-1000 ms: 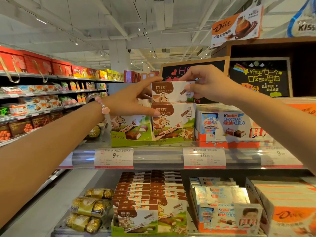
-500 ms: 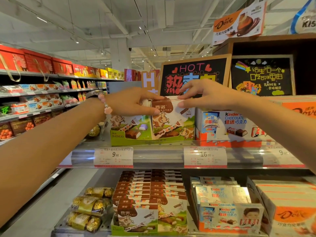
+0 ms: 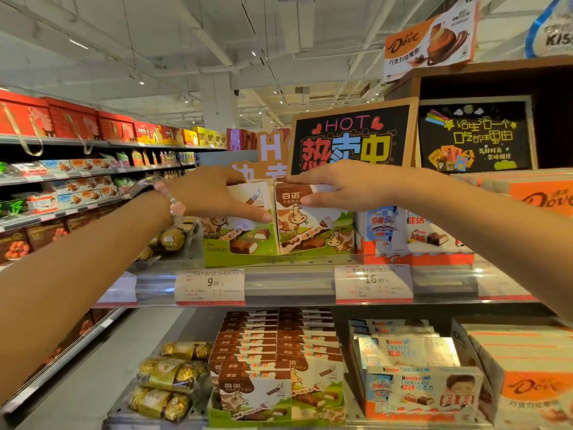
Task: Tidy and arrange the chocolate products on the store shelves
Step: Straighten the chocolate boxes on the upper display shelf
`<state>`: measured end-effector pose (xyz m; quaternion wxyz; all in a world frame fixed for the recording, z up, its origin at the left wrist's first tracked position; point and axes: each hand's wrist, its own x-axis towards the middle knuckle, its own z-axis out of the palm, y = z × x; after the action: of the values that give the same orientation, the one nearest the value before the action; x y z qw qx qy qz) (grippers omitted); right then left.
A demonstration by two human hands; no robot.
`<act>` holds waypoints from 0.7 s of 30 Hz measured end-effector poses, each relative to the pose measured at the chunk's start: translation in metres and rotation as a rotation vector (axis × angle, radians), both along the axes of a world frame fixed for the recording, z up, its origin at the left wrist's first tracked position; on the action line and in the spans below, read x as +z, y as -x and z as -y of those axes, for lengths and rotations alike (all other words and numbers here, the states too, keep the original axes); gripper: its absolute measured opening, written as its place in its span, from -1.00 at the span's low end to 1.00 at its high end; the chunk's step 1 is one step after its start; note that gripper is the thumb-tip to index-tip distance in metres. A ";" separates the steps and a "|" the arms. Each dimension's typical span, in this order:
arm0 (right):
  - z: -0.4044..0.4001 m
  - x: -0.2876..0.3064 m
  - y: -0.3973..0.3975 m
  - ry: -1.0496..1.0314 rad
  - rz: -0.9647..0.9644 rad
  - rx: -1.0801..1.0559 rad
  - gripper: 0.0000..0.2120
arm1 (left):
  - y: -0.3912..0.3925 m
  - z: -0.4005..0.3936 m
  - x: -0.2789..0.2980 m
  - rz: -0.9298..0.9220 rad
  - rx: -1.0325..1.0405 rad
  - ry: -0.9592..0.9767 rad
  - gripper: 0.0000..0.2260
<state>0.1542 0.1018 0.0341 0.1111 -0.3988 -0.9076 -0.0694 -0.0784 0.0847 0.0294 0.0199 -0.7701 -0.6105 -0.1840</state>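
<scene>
Squaring up the cow box in its tray: right hand pinches its top, left hand lies flat beside it, I reckon.

we see the upper shelf carrying a green bainuo display tray beside a kinder chocolate carton; the lower shelf carries gold-wrapped chocolates, bainuo boxes, kinder packs and dove boxes.
</scene>
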 end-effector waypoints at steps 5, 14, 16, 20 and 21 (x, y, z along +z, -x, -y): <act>0.000 -0.004 0.002 0.033 -0.047 -0.008 -0.50 | -0.010 0.009 0.001 -0.027 0.075 0.003 -0.60; 0.005 0.004 0.005 0.176 -0.156 -0.032 -0.54 | -0.010 -0.002 -0.001 -0.193 0.322 -0.177 -0.17; 0.008 0.004 0.005 0.237 -0.228 -0.039 -0.50 | -0.013 0.002 -0.002 -0.225 0.308 -0.203 -0.24; 0.013 0.006 0.003 0.279 -0.268 -0.034 -0.58 | -0.022 0.015 -0.002 -0.190 0.180 -0.138 -0.44; 0.015 0.007 0.004 0.264 -0.254 -0.033 -0.62 | -0.023 0.017 -0.001 -0.170 0.148 -0.124 -0.46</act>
<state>0.1503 0.0872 0.0411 0.1706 -0.4304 -0.8808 0.0995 -0.0558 0.0677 0.0286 0.1325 -0.7332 -0.6491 -0.1534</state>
